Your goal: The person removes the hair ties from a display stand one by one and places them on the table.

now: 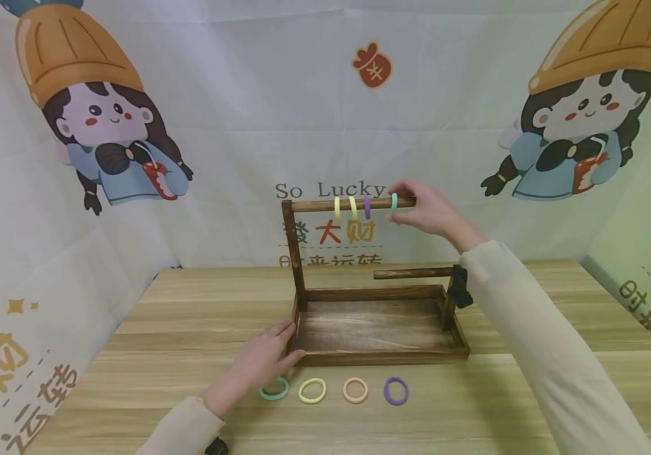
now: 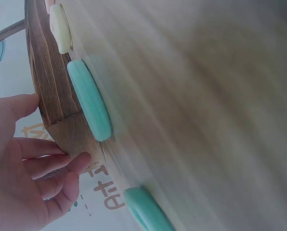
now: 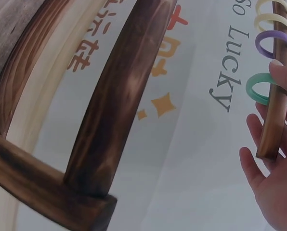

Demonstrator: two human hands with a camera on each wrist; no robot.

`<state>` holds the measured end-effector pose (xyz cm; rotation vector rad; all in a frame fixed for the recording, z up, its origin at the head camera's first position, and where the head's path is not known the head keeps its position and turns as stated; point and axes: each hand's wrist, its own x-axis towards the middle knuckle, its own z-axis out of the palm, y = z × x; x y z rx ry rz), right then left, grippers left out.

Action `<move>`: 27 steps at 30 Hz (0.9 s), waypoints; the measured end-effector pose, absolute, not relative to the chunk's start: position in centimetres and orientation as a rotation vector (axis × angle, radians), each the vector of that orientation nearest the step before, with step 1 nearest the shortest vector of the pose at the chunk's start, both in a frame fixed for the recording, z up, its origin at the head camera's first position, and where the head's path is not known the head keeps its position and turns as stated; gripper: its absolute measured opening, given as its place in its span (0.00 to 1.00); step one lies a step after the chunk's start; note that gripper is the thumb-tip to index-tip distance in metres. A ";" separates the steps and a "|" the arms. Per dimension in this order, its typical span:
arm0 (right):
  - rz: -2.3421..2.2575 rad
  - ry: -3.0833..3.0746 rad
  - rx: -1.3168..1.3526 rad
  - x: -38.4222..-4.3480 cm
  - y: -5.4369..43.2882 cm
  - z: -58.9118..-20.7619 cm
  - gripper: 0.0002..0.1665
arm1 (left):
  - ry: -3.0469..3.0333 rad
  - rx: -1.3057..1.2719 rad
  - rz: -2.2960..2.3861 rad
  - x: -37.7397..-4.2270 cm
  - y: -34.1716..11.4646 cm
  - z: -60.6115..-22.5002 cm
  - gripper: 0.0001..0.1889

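Observation:
My right hand [image 1: 425, 205] is at the free right end of the upper rod [image 1: 314, 206] of a dark wooden rack. Its thumb and fingers pinch a teal ring [image 1: 394, 201] that is threaded on this rod. Farther left along the rod hang a purple ring [image 1: 367, 207] and two pale yellow rings [image 1: 352, 207]. My left hand [image 1: 263, 357] grips the front left corner of the rack's tray base [image 1: 382, 358], thumb at the front wall, fingers along the side. In the left wrist view, two teal rings [image 2: 89, 100] lie near this hand.
On the table [image 1: 189, 316], in front of the tray, lie a teal ring [image 1: 274, 389], a yellow ring [image 1: 312, 391], a peach ring [image 1: 355, 390] and a purple ring [image 1: 396, 391]. A lower rod [image 1: 411, 273] points left from the short right post. A printed cloth [image 1: 246, 82] hangs behind.

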<state>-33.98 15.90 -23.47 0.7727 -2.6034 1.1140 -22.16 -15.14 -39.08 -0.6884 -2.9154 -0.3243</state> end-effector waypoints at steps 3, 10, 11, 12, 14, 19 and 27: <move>1.130 -2.581 0.768 -34.0 16.3 -23.6 0.25 | -2.919 -0.687 -0.321 -22.2 -15.2 -39.1 0.32; 1.119 -2.548 0.753 -34.1 17.3 -24.0 0.25 | -2.917 -0.686 -0.322 -22.2 -15.2 -39.1 0.32; 1.109 -2.544 0.748 -34.1 17.4 -24.0 0.25 | -2.917 -0.686 -0.321 -22.2 -15.2 -39.1 0.32; 1.112 -2.540 0.742 -34.1 17.5 -24.1 0.25 | -2.916 -0.686 -0.319 -22.2 -15.2 -39.1 0.32; 1.105 -2.533 0.727 -34.0 17.8 -24.1 0.25 | -2.915 -0.687 -0.316 -22.2 -15.2 -39.1 0.32; 1.121 -2.521 0.686 -33.8 18.5 -24.2 0.25 | -2.908 -0.695 -0.316 -22.2 -15.2 -39.1 0.31; 1.164 -2.489 0.636 -33.6 19.3 -24.5 0.24 | -2.905 -0.691 -0.312 -22.3 -15.2 -39.2 0.31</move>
